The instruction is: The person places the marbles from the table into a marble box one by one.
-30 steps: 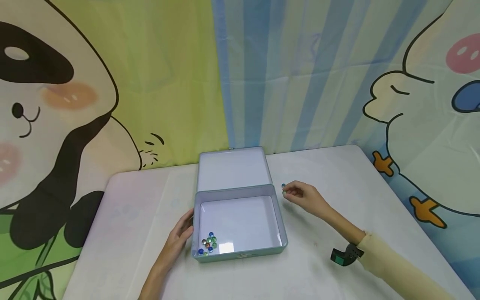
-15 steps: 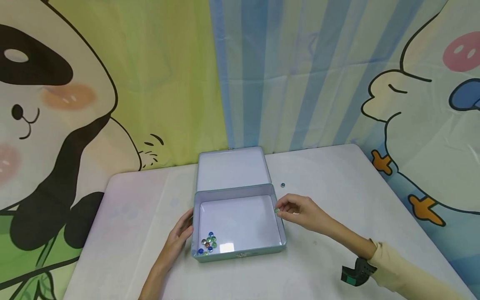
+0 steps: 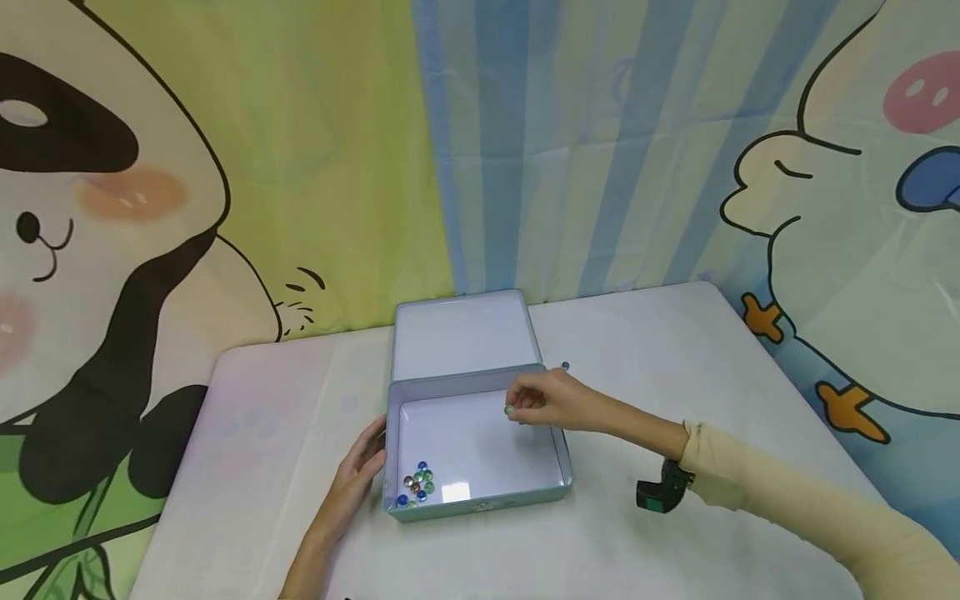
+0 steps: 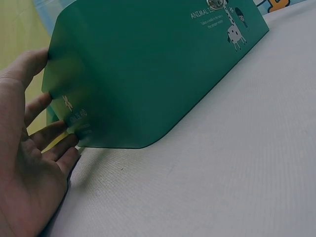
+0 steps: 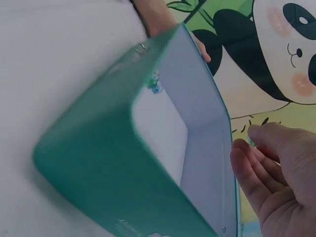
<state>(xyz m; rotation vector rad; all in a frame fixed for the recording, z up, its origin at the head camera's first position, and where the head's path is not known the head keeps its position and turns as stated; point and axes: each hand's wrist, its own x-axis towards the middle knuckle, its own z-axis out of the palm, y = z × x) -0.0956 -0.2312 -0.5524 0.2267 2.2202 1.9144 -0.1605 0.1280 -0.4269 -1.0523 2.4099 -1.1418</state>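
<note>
A pale green tin box lies on the table with its lid folded back. Several glass marbles in blue, green and amber sit in its near left corner. Over the box's right half, my right hand pinches a green marble between thumb and fingers, above the tin floor. My left hand rests its fingertips and thumb against the tin's left wall; in the left wrist view the fingers touch the green printed side. One more marble lies on the table by the tin's far right corner.
The white-covered table reaches back to a printed curtain showing cartoon animals. Behind the tin, the opened lid lies toward the table's back edge. A black wrist camera hangs below the right sleeve.
My right hand has lifted the green marble from the table beyond the tin's right side and carried it left over the box. The left hand stays in place.
</note>
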